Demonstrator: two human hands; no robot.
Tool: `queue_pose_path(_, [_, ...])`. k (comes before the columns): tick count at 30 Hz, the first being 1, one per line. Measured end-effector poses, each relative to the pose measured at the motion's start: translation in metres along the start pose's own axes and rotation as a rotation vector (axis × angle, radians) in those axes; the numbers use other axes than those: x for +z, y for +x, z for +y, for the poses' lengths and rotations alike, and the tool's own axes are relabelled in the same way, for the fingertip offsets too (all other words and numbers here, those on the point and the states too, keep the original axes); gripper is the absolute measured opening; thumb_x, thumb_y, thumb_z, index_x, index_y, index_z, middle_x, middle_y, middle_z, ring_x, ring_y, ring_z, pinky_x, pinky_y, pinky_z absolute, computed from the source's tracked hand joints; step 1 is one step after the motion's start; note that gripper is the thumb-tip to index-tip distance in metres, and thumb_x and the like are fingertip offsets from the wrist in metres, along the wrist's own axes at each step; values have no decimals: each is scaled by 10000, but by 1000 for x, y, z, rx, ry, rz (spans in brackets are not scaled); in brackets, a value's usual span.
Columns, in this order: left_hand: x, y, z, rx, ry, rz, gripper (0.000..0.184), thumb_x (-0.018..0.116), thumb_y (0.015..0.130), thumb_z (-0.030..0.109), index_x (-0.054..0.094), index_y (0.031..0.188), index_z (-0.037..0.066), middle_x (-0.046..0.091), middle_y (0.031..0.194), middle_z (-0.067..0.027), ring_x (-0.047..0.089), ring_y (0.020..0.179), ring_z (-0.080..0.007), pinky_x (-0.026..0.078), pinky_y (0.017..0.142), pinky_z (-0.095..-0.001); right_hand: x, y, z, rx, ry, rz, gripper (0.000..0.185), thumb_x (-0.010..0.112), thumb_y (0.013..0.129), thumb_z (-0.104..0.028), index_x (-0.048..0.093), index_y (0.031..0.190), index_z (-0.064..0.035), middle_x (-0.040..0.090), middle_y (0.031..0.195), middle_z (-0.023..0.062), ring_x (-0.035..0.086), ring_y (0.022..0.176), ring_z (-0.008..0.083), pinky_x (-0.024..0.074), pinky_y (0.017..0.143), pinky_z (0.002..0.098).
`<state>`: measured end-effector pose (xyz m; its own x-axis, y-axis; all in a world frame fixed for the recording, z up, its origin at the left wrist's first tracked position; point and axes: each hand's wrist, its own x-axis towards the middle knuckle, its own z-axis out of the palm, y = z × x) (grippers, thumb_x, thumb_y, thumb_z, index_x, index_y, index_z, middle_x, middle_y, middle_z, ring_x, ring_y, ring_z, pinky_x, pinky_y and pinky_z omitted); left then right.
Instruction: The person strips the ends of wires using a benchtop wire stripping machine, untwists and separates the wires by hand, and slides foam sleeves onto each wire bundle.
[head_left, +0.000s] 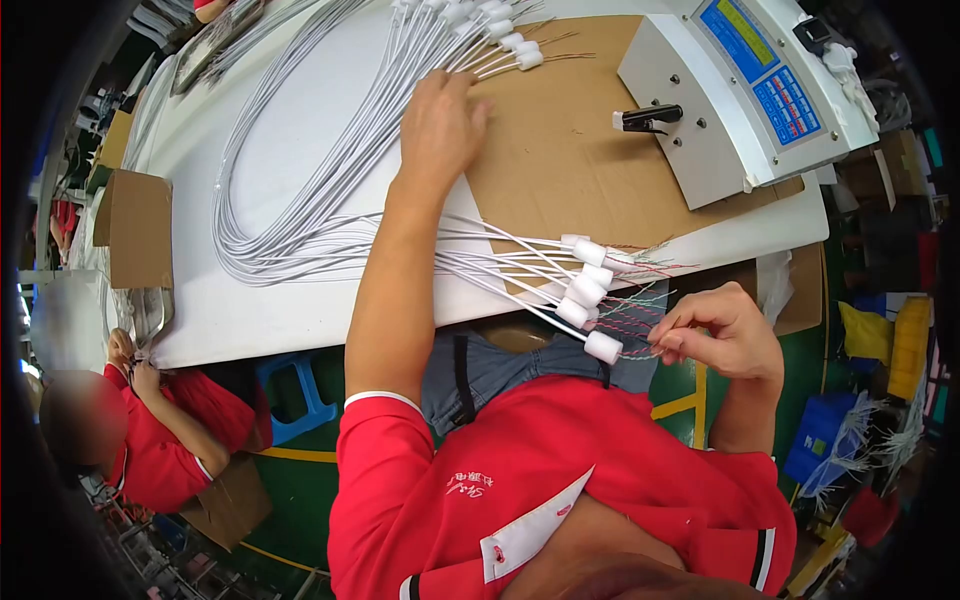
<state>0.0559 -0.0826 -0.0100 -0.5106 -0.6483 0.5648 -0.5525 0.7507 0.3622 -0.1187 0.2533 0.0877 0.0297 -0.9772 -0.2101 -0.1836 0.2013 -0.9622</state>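
Observation:
My right hand [722, 335] is closed, thumb and fingers pinching thin stripped wires [637, 353] that come out of a white plastic sleeve [603, 347]. Several more white sleeves [586, 290] cluster beside it, with red, green and white twisted wires fanning out. Their white cables [480, 262] run left across the table and loop back up to a second group of sleeve ends [500, 28]. My left hand [440, 125] lies at the lower edge of that upper cable bundle [395, 85], its fingers bent over the cables. Its fingertips are partly hidden there.
A grey machine [700, 120] with a display, keypad and small black lever stands on brown cardboard [570, 130] at the right. A co-worker in red [180, 440] sits at the left, near a cardboard box [140, 230] and a blue stool [300, 400].

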Motion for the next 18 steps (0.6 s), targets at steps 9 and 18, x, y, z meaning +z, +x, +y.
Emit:
queue_pose_path(9, [14, 4, -25, -108, 190, 10, 126, 747, 852, 169, 744, 905, 55, 672, 907, -123, 662, 881, -340, 540, 764, -450, -24, -3, 8, -146, 71, 437, 190, 711, 912, 12, 679, 1096, 43, 705, 950, 57, 659, 875, 82, 514, 789, 227])
queue_pose_path(18, [4, 7, -6, -15, 5, 170, 136, 687, 866, 101, 680, 997, 65, 695, 906, -146, 686, 830, -346, 551, 726, -462, -16, 50, 5, -138, -71, 435, 178, 716, 956, -41, 686, 1116, 33, 681, 948, 21, 613, 854, 70, 493, 779, 224])
